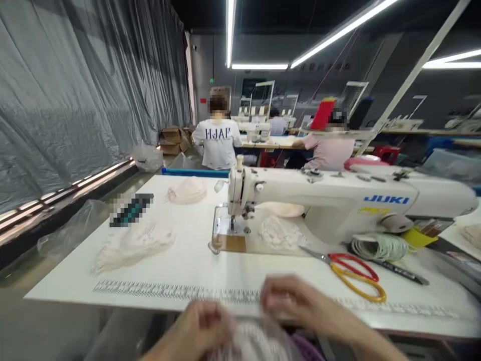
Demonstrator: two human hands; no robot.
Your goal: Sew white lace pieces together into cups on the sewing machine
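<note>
At the table's front edge, my left hand (205,326) is closed at the rim of what looks like a clear plastic bag (280,336), with whitish ribbed fabric (253,343) inside. My right hand (289,298) is curled above the bag's other side; motion blur hides what its fingers hold, if anything. Beyond them stands a white sewing machine (330,195). Gathered cream fabric (281,233) lies under its arm, and more cream pieces (135,243) lie to the left. Scissors (356,276) with red and yellow handles rest right of my right hand.
A printed ruler (169,291) runs along the white table's (195,273) front. A pixelated dark object (131,209) and a fabric stack (188,190) lie at left. Cord (379,246) and a black marker (404,272) sit at right. People (220,143) work at machines beyond.
</note>
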